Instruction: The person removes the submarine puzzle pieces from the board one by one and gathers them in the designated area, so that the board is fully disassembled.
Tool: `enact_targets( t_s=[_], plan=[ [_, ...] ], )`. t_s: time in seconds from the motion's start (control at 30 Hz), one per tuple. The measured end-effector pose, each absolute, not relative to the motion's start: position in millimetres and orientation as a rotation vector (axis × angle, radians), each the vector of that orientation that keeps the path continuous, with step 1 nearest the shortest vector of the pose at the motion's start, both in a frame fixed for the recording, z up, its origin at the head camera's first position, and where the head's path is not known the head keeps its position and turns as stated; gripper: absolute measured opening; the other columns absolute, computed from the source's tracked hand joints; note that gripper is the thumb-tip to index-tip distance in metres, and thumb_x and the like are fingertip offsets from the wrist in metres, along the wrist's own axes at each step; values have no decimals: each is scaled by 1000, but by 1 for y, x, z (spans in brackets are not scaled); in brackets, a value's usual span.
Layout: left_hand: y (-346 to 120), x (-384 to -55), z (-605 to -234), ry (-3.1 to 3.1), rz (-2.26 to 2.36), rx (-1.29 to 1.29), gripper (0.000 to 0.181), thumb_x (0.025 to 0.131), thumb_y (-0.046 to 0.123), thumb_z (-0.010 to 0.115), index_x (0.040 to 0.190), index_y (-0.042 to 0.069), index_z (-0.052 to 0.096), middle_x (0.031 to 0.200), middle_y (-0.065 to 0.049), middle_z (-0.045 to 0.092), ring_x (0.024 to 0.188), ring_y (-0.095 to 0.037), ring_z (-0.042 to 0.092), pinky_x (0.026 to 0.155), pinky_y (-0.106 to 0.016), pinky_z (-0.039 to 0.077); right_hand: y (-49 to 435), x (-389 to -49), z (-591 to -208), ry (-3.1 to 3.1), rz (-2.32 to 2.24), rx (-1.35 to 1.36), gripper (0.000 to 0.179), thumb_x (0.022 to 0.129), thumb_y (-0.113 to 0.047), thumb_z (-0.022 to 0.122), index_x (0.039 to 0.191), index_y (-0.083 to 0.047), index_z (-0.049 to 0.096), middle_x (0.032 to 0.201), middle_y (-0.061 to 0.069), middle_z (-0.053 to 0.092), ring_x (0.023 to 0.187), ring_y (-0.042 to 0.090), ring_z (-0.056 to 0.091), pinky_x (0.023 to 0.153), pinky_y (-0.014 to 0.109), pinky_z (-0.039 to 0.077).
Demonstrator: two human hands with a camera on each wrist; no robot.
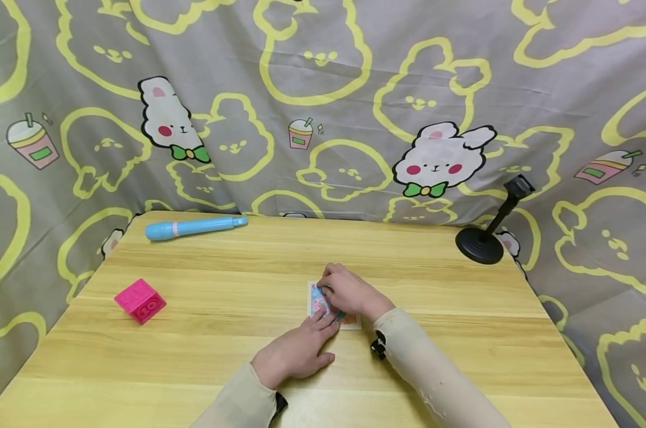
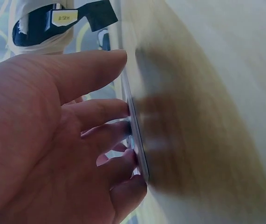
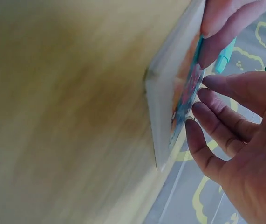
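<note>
A small flat picture board [image 1: 357, 325] with a white border lies on the wooden table under both hands. A blue and pink picture sheet [image 1: 317, 294] covers part of it, and orange print shows at its right side. My left hand [image 1: 301, 349] presses its outstretched fingertips on the board's near part, thumb spread away from the fingers. In the left wrist view these fingers meet the board's thin edge [image 2: 139, 137]. Over the far part bends my right hand [image 1: 352, 291]. The right wrist view shows its thumb and fingertips [image 3: 195, 130] apart along the raised sheet, touching its surface.
A pink block [image 1: 140, 302] with embossed numbers sits on the left of the table. At the back left lies a light-blue stick-shaped object [image 1: 202, 227] with a pink band. A black stand [image 1: 479, 245] rises at the back right, before a patterned curtain [image 1: 350, 119].
</note>
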State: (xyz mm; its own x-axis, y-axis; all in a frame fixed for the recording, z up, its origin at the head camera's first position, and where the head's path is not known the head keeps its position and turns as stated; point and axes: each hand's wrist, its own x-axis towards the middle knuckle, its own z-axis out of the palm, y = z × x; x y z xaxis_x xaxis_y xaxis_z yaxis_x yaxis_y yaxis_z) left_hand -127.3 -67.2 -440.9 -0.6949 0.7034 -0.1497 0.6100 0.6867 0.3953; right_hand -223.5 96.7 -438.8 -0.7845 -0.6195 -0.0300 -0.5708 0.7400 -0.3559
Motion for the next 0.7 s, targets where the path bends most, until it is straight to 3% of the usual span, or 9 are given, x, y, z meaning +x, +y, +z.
enact_targets(
  t_s=[0.5, 0.7],
  plan=[
    [-68, -129, -442, 2610, 462, 1064, 54, 96, 16, 59, 146, 0, 45, 156, -15, 31, 145, -32, 22, 114, -41, 26, 95, -225, -439, 2759, -530, -967, 29, 96, -1, 52, 120, 0, 69, 110, 5, 54, 106, 22, 51, 90, 35, 47],
    [-68, -129, -441, 2618, 470, 1066, 54, 96, 14, 59, 146, 0, 45, 156, -14, 31, 145, -32, 22, 114, -41, 27, 94, -232, -442, 2739, -598, -929, 26, 97, 1, 50, 116, -3, 67, 109, 5, 53, 102, 22, 49, 88, 35, 46]
  ],
)
